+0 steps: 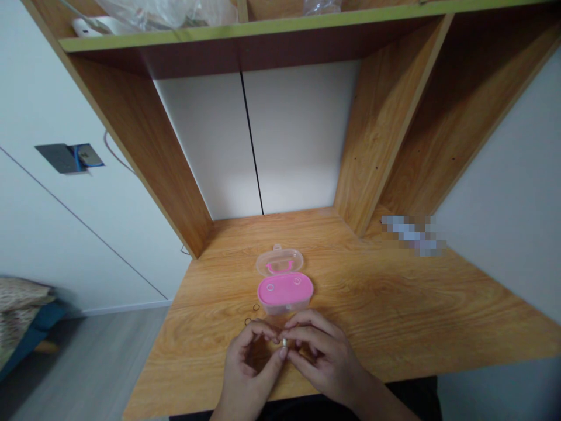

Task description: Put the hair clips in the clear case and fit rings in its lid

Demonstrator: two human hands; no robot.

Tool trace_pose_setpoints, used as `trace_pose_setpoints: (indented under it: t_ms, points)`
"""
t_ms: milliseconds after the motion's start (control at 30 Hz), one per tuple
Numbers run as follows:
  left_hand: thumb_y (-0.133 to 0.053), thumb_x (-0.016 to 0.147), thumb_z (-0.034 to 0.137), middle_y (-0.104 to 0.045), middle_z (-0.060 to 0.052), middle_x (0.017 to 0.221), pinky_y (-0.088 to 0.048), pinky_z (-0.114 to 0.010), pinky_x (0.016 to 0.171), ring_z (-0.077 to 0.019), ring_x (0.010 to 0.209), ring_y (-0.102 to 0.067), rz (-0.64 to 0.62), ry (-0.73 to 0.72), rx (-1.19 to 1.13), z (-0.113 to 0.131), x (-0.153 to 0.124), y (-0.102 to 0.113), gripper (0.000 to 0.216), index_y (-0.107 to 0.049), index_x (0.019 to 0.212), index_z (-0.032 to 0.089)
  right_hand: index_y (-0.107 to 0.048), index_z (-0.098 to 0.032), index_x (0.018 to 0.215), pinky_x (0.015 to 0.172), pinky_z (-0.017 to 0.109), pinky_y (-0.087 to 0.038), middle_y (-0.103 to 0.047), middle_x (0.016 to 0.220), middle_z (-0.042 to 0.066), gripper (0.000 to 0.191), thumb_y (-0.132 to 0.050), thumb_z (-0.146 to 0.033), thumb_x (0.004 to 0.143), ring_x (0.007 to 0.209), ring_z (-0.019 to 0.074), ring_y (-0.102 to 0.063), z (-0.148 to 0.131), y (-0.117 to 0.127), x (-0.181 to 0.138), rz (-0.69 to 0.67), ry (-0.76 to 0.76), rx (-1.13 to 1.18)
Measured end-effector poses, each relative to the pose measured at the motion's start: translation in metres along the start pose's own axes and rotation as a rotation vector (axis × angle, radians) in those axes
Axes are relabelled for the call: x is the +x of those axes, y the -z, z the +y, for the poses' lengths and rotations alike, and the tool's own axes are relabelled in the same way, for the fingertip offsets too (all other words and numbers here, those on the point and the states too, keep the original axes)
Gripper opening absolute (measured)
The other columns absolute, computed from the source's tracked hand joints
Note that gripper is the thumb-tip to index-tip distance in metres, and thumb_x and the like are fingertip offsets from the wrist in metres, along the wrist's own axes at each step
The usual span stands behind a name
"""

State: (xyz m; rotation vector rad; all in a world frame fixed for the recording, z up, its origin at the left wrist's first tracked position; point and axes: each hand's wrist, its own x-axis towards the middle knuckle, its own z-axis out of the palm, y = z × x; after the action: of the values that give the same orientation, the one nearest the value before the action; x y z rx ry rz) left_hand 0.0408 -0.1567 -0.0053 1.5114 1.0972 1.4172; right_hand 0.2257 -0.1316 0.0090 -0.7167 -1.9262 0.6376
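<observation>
My left hand (249, 365) and my right hand (322, 351) meet just above the wooden desk (394, 316) near its front edge. Both pinch a tiny pale object (284, 342) between their fingertips; I cannot make out what it is. Right behind the hands lies a small pink case (284, 290) with its clear lid (280, 261) folded open toward the back. Two small rings sit in the pink tray. Two thin dark rings (252, 314) lie on the desk left of the case, close to my left fingers.
Wooden side panels (149, 152) and a divider (377, 140) rise from the back of the desk under a shelf (263, 26) holding plastic bags. A white wall with a socket plate (70, 158) is at left; a blurred patch lies at the desk's right.
</observation>
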Motion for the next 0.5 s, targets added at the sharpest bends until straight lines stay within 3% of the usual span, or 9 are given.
trace_pose_setpoints:
  t_ms: [500]
  points:
    - [-0.073, 0.085, 0.030, -0.068, -0.007, 0.083, -0.055, -0.029, 0.077, -0.0198, 0.081, -0.067, -0.015, 0.054, -0.057, 0.0035, 0.0009, -0.0003, 0.015, -0.065, 0.085, 0.017, -0.069, -0.024, 0.107, 0.063, 0.020, -0.058, -0.068, 0.102, 0.006, 0.026, -0.067, -0.009, 0.086, 0.078, 0.0138, -0.069, -0.0010, 0.0009, 0.0012, 0.000, 0.031, -0.005]
